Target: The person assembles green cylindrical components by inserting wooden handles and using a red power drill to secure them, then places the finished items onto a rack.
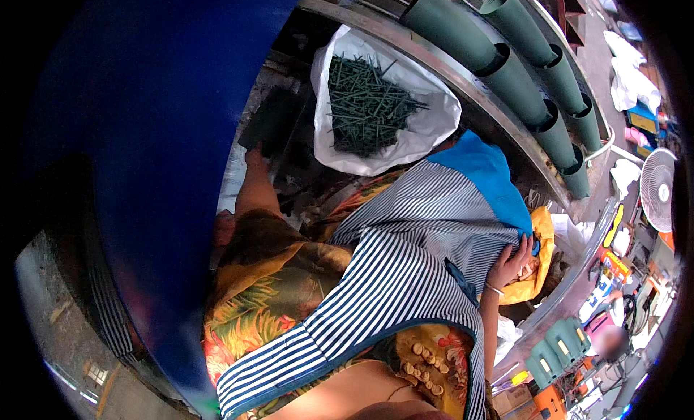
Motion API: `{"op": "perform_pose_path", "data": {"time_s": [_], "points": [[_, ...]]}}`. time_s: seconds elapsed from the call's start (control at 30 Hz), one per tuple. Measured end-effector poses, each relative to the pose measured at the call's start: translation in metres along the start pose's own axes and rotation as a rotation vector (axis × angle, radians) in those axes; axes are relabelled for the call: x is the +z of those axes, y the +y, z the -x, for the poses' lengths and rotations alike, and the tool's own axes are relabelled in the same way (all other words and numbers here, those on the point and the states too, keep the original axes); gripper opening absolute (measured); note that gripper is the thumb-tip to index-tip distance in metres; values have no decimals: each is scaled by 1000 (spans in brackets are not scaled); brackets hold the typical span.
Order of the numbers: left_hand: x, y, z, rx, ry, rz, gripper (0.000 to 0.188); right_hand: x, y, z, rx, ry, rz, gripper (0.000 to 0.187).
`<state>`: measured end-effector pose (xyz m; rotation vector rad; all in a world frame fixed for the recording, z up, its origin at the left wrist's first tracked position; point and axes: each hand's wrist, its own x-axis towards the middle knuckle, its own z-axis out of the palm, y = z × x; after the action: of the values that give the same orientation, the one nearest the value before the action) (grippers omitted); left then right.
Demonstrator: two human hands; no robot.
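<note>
My right hand point(512, 262), with a thin bracelet at the wrist, rests on the striped apron point(394, 279) over my lap, its fingers apart and holding nothing. It lies beside the apron's bright blue part point(481, 170) and close to a yellow bag point(537, 264). At the left, what looks like my left forearm point(256, 189) comes out of a floral sleeve and reaches into shadow beside a dark patch; the fingers there cannot be made out. Ahead stands an open white sack point(434, 123) holding many thin dark green strips point(369, 102).
A large dark blue surface point(173, 145) fills the left side. Beyond the sack, a metal frame point(383, 22) carries rows of green tubes point(513, 87). To the right are a white fan point(657, 189), green plastic pieces point(560, 351), clutter and another person point(614, 348).
</note>
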<state>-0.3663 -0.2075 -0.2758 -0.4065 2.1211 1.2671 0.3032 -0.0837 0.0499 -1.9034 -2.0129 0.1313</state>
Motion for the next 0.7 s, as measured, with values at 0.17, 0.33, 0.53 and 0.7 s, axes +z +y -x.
{"op": "perform_pose_path", "data": {"time_s": [0.17, 0.33, 0.53, 0.7], "points": [[-5, -13, -3, 150, 76, 206, 60, 4, -1, -23, -56, -56, 105, 46], [-43, 64, 22, 75, -68, 460, 50, 7, -84, -64, -338, 76, -9, 46], [1, 140, 76, -104, -548, 423, 45, 24, -235, -110, -835, -133, -163, 42], [89, 172, 160, -205, -971, 227, 42, 50, -286, -113, -872, -203, -291, 55]]}}
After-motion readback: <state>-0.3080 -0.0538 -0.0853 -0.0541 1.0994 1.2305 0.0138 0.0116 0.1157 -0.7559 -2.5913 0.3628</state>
